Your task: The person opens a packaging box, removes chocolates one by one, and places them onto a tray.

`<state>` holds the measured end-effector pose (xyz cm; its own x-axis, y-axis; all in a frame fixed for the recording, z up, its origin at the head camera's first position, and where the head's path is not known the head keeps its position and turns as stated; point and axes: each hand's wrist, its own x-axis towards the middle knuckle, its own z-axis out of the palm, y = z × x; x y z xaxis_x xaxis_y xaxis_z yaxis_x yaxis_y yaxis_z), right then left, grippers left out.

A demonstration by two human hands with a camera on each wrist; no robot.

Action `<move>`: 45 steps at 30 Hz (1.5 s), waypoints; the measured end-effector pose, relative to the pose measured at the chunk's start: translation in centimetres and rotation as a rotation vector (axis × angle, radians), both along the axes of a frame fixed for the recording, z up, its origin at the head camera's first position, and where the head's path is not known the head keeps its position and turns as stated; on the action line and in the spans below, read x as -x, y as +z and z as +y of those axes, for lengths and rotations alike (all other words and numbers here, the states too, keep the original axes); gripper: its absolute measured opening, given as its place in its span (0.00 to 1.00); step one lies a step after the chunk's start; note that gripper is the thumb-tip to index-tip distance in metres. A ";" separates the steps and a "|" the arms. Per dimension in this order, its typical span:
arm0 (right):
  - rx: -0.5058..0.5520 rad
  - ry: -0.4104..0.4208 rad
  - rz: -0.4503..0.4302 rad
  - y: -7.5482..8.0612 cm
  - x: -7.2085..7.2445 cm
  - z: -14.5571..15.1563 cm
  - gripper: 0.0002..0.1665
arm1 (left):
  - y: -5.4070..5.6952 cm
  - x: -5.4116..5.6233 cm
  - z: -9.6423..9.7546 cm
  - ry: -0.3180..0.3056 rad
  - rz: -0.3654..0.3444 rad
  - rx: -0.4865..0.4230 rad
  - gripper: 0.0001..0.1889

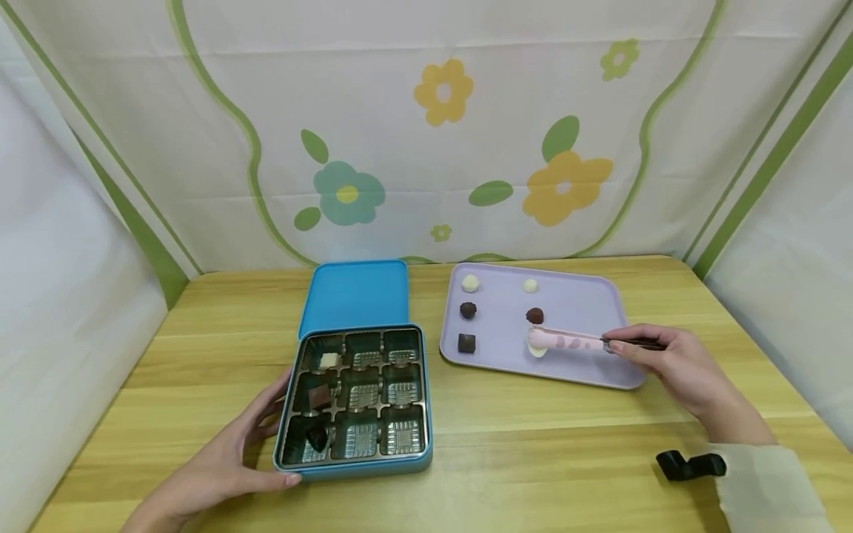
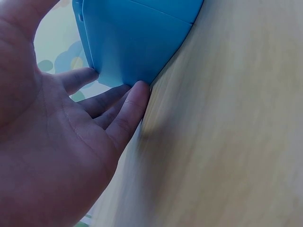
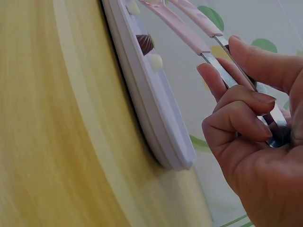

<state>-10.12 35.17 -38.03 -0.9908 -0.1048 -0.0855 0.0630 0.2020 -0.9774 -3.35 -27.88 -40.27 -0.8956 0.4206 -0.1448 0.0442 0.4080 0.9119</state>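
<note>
A blue tin box (image 1: 363, 468) with a dark tray of square compartments stands left of centre. Its left column holds a white chocolate (image 1: 329, 360), a brown square chocolate (image 1: 320, 397) and a dark chocolate (image 1: 317, 438). My left hand (image 1: 223, 451) rests against the box's left side, thumb at the front corner, fingers nearly straight on the blue wall (image 2: 137, 42). My right hand (image 1: 686, 370) grips pink-tipped metal tongs (image 1: 573, 340) between thumb and fingers. The tong tips hover over or touch a whitish chocolate (image 1: 537, 351) on the lilac tray (image 1: 586, 303); contact is unclear. In the right wrist view, the tong arms (image 3: 184, 30) stand apart.
A blue lid (image 1: 360, 292) lies behind the box. On the tray are two white chocolates (image 1: 470, 283), a dark round one (image 1: 468, 310), a dark square one (image 1: 466, 343) and a reddish-brown one (image 1: 535, 316). A flowered cloth (image 1: 400, 148) hangs behind the wooden table (image 1: 520, 466).
</note>
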 end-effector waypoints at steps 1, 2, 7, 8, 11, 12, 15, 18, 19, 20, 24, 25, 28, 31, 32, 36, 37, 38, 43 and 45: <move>-0.019 -0.005 -0.005 0.0 0.1 0.1 0.13 | 0.0 0.0 0.0 0.001 0.001 0.000 0.62; -0.039 -0.011 -0.010 -0.1 0.1 0.1 0.12 | -0.1 -0.1 0.0 0.002 0.002 0.000 0.62; -0.121 -0.030 -0.020 -0.2 0.3 0.4 0.12 | -0.1 -0.1 0.0 0.007 0.013 0.014 0.62; -0.131 -0.030 -0.023 -0.3 0.3 0.5 0.12 | -0.1 -0.1 0.0 0.007 0.015 0.017 0.62; -0.154 -0.030 -0.030 -0.4 0.3 0.6 0.12 | -0.1 0.0 0.0 0.007 0.019 0.015 0.62; -0.155 -0.030 -0.032 -0.4 0.3 0.6 0.12 | -0.1 0.0 0.0 0.006 0.019 0.011 0.62; -0.118 -0.030 -0.047 -0.5 0.4 0.6 0.12 | -0.1 0.0 -0.1 0.002 0.015 -0.005 0.62; -0.080 -0.031 -0.058 -0.6 0.4 0.6 0.12 | 0.0 0.1 -0.1 0.000 0.003 -0.014 0.62; -0.070 -0.031 -0.061 -0.6 0.4 0.6 0.12 | 0.0 0.1 -0.1 0.001 -0.002 -0.016 0.62; -0.061 -0.032 -0.063 -0.6 0.4 0.6 0.12 | 0.0 0.1 -0.1 0.001 -0.006 -0.016 0.62; -0.053 -0.033 -0.063 -0.6 0.4 0.6 0.12 | 0.1 0.1 -0.1 0.003 -0.014 -0.008 0.62; -0.050 -0.033 -0.064 -0.7 0.4 0.5 0.12 | 0.1 0.1 -0.1 0.003 -0.012 -0.005 0.62; -0.049 -0.035 -0.072 -0.7 0.4 0.5 0.12 | 0.0 0.1 -0.1 0.002 0.002 0.002 0.63; -0.026 -0.037 -0.088 -0.7 0.4 0.6 0.12 | 0.0 0.1 -0.1 -0.003 0.016 -0.002 0.63; -0.016 -0.036 -0.093 -0.7 0.4 0.7 0.12 | 0.0 0.1 -0.1 -0.005 0.021 -0.004 0.63; 0.011 -0.032 -0.106 -0.6 0.4 1.0 0.13 | 0.0 0.1 -0.1 -0.008 0.031 -0.008 0.63; 0.010 -0.030 -0.107 -0.6 0.4 1.1 0.13 | 0.0 0.1 -0.1 -0.007 0.031 -0.008 0.63; 0.012 -0.029 -0.108 -0.6 0.4 1.1 0.13 | 0.1 0.1 -0.1 -0.007 0.030 -0.008 0.63; 0.022 -0.035 -0.113 -0.6 0.4 1.4 0.13 | 0.1 0.2 -0.1 -0.009 0.018 -0.017 0.63; 0.034 -0.039 -0.113 -0.6 0.4 1.4 0.13 | 0.1 0.2 -0.1 -0.010 0.014 -0.022 0.62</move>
